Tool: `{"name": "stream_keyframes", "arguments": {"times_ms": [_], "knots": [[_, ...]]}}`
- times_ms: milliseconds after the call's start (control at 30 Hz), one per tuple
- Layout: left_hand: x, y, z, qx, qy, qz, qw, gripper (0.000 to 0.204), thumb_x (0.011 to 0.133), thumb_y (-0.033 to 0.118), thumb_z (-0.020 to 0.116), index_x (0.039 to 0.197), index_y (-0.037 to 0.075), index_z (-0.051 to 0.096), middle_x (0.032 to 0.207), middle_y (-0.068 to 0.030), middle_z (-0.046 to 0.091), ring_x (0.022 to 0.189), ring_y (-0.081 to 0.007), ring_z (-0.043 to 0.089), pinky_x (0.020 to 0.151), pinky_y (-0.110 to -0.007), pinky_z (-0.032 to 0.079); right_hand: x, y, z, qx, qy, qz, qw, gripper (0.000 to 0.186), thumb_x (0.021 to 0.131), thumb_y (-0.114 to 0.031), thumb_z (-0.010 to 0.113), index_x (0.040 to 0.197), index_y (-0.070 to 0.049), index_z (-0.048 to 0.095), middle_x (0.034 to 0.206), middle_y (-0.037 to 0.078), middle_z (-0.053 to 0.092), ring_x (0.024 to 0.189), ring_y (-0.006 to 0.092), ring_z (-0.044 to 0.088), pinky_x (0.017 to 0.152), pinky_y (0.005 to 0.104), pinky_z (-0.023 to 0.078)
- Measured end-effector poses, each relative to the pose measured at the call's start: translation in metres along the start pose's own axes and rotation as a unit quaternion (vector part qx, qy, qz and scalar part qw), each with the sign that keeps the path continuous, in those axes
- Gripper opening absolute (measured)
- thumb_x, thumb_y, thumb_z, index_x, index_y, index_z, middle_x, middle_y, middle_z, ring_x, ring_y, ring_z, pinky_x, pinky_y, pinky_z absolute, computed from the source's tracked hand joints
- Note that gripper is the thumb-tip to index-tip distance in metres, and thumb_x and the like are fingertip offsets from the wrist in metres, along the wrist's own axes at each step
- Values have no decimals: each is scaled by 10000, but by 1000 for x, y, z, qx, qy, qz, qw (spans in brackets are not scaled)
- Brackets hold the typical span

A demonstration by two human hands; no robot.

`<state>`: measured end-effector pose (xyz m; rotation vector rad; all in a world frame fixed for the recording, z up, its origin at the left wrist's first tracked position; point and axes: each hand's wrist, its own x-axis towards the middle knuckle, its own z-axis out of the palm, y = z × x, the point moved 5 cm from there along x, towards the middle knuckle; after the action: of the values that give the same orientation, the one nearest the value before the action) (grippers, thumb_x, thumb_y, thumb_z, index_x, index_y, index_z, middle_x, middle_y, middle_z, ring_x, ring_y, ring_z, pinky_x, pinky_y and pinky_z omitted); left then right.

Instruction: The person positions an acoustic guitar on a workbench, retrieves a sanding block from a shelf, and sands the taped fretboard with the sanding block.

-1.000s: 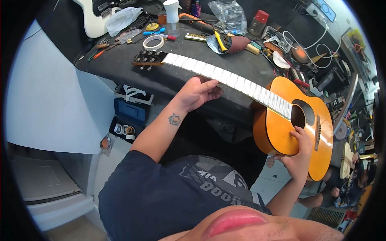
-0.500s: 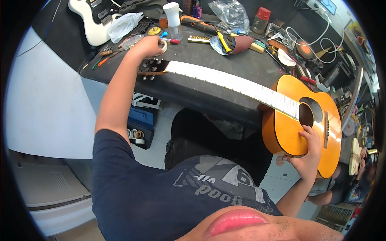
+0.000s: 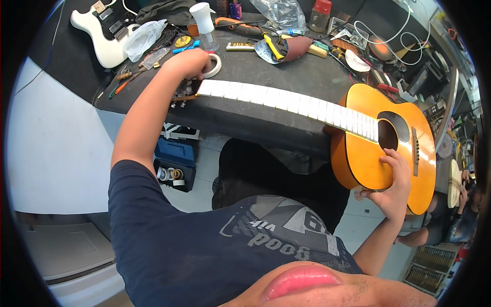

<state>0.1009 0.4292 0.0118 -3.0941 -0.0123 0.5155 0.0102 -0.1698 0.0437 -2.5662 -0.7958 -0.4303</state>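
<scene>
An acoustic guitar (image 3: 353, 169) with an orange-yellow body lies face up along the bench edge. White strips cover its fretboard (image 3: 286, 100); its dark headstock (image 3: 185, 92) is partly hidden under my left arm. My left hand (image 3: 192, 63) is closed at the headstock, holding a roll of white tape (image 3: 217, 66) by its near side; the fingertips are out of sight. My right hand (image 3: 393, 187) grips the edge of the guitar body below the sound hole, fingers on the top and thumb at the side.
On the dark bench (image 3: 245, 64) stand a white-topped spray bottle (image 3: 204, 23) and a red-capped jar (image 3: 320, 15). A yellow-handled tool (image 3: 274, 47) lies by a brown sandpaper roll (image 3: 297, 48). A white electric guitar body (image 3: 99, 38) rests at far left. Below sits a blue toolbox (image 3: 175, 152).
My left hand has shifted right along the bench with the tape roll, which now sits beside the fretboard's end. The right hand keeps its hold. The whole view has shifted slightly.
</scene>
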Motion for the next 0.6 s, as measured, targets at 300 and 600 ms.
{"name": "stream_keyframes", "arguments": {"times_ms": [300, 600], "knots": [[73, 15, -9, 40, 175, 30, 983, 268, 932, 126, 844, 1192, 63, 826, 1108, -214, 811, 1065, -394, 786, 924, -508, 609, -4, 0, 1, 6, 5, 7, 1000, 832, 433, -252, 977, 1198, -47, 720, 1457, 131, 722, 1405, 435, 616, 1187, 542, 464], [-27, 26, -42, -151, 226, 43, 961, 487, 996, 147, 816, 1452, 12, 708, 1290, -205, 801, 1186, -301, 789, 1019, -424, 602, -3, 3, 0, 0, -16, 10, 1000, 844, 488, -326, 987, 1242, -51, 725, 1464, 142, 713, 1448, 423, 597, 1238, 564, 421]]}}
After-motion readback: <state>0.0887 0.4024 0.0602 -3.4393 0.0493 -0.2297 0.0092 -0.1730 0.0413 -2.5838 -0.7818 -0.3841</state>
